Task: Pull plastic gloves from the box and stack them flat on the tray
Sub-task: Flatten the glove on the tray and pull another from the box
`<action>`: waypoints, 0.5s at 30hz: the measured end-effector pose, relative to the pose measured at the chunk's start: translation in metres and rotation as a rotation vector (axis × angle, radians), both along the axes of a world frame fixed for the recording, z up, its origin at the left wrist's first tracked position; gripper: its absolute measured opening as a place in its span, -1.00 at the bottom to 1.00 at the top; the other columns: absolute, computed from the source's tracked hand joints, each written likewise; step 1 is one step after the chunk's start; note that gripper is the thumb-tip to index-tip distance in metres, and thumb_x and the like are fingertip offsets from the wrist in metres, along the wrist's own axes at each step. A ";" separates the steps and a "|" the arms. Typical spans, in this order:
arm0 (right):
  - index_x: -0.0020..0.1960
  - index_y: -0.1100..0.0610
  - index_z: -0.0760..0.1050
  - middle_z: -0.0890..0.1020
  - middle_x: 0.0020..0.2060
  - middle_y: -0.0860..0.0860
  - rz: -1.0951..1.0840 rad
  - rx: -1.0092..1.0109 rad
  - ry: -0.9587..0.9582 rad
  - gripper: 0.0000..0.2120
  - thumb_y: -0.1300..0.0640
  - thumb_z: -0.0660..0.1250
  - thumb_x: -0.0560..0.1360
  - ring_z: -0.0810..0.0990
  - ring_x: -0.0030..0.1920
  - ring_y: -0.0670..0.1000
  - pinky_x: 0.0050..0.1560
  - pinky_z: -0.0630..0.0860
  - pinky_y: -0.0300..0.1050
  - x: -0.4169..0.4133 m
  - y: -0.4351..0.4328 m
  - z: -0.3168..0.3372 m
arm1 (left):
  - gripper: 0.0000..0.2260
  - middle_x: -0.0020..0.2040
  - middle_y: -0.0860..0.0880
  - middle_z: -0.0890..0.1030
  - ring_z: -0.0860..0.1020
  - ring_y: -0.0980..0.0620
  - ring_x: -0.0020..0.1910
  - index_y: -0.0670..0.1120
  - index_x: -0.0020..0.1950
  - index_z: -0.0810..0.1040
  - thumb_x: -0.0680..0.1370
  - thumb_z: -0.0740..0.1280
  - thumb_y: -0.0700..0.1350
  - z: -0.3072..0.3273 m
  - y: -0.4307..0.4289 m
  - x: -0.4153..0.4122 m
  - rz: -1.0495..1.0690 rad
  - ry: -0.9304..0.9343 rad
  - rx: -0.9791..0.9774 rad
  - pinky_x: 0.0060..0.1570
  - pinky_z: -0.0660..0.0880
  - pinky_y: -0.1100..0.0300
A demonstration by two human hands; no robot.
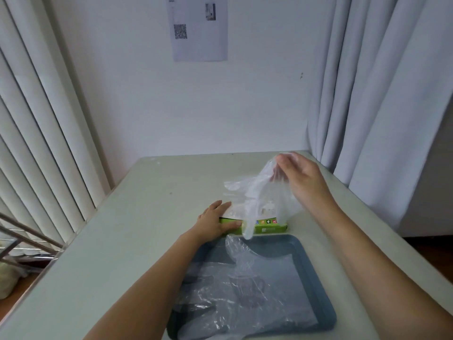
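A green glove box [268, 228] lies on the table just beyond the blue-grey tray [316, 273]. My left hand [217, 223] grips the box's left end, thumb along its front face. My right hand [297, 171] is raised above and behind the box and pinches a clear plastic glove [259, 202], which hangs down in front of the box with one finger tip near the tray's far rim. Clear plastic gloves [235, 295] lie spread on the tray, overlapping and a little crumpled.
The pale table [137, 231] stands against a white wall with a printed sheet [199, 28]. Vertical blinds [41, 133] run along the left, a curtain [382, 94] hangs at the right. A metal rack [27, 244] stands beside the table's left edge.
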State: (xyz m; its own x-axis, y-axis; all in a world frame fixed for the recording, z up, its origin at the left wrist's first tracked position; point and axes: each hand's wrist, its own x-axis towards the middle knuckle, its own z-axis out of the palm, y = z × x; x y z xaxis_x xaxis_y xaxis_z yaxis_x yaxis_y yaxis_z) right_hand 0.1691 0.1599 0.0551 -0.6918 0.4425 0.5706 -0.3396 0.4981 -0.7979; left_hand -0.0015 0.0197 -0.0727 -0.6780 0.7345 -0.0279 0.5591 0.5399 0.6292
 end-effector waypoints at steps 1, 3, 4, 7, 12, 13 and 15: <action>-0.23 0.32 0.47 0.54 -0.39 -0.06 0.019 0.022 -0.027 -0.68 0.16 0.19 0.62 0.52 -0.30 -0.14 -0.12 0.45 -0.30 0.007 0.001 0.006 | -0.29 0.53 -0.08 0.19 0.18 -0.13 0.50 0.05 0.51 0.27 0.44 0.36 0.30 0.002 0.000 -0.001 -0.009 -0.035 0.010 0.46 0.13 -0.13; -0.23 0.33 0.47 0.55 -0.41 -0.06 0.047 0.085 -0.108 -0.66 0.12 0.21 0.61 0.53 -0.29 -0.10 -0.08 0.46 -0.27 0.018 0.000 0.016 | -0.32 0.52 -0.08 0.20 0.12 -0.18 0.52 0.04 0.51 0.26 0.47 0.34 0.27 0.013 0.002 0.002 0.017 -0.002 -0.054 0.47 0.06 -0.18; -0.23 0.32 0.48 0.56 -0.42 -0.06 0.047 0.117 -0.146 -0.66 0.11 0.21 0.61 0.52 -0.30 -0.10 -0.08 0.45 -0.29 0.024 0.000 0.019 | -0.38 0.54 -0.06 0.18 0.07 -0.18 0.53 0.03 0.52 0.25 0.53 0.31 0.20 0.021 0.004 0.005 0.059 0.056 -0.060 0.49 0.00 -0.16; -0.23 0.28 0.49 0.57 -0.42 -0.03 0.035 0.182 -0.237 -0.68 0.08 0.24 0.59 0.54 -0.31 -0.08 -0.05 0.46 -0.24 0.034 -0.003 0.021 | -0.55 0.38 0.10 0.38 0.28 -0.02 0.46 0.01 0.42 0.42 0.58 0.22 0.17 0.057 -0.004 0.024 0.134 -0.119 0.354 0.36 0.33 0.10; -0.34 0.20 0.49 0.58 -0.51 -0.02 -0.038 0.206 -0.342 -0.61 0.01 0.25 0.58 0.54 -0.42 -0.10 -0.13 0.46 -0.13 0.041 -0.012 0.019 | -0.41 0.18 0.15 0.61 0.56 0.23 0.17 0.05 0.26 0.54 0.37 0.27 0.37 0.121 -0.020 0.098 -0.239 -0.313 0.481 0.19 0.45 0.25; -0.37 0.17 0.49 0.56 -0.54 -0.04 -0.089 0.236 -0.363 -0.57 -0.03 0.23 0.59 0.53 -0.45 -0.13 -0.18 0.42 -0.18 0.043 -0.018 0.020 | -0.42 0.14 0.14 0.63 0.58 0.23 0.13 0.04 0.28 0.50 0.36 0.34 0.31 0.126 -0.021 0.112 -0.283 -0.284 0.444 0.12 0.49 0.29; -0.40 0.15 0.47 0.55 -0.57 -0.03 -0.186 0.295 -0.402 -0.49 -0.16 0.17 0.58 0.53 -0.48 -0.13 -0.24 0.41 -0.20 0.047 -0.034 0.024 | -0.47 0.00 0.15 0.63 0.59 0.30 -0.06 0.03 0.28 0.45 0.38 0.47 0.17 0.125 -0.019 0.133 -0.291 -0.193 0.414 -0.11 0.49 0.39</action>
State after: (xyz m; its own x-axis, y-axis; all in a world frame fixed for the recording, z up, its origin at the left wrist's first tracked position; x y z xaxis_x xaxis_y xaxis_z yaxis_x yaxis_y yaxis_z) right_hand 0.2161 0.1262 0.0788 -0.8067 0.4392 0.3954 0.0792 0.7434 -0.6641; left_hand 0.1314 0.0008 0.0523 -0.4565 0.8670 0.1997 0.5020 0.0656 0.8624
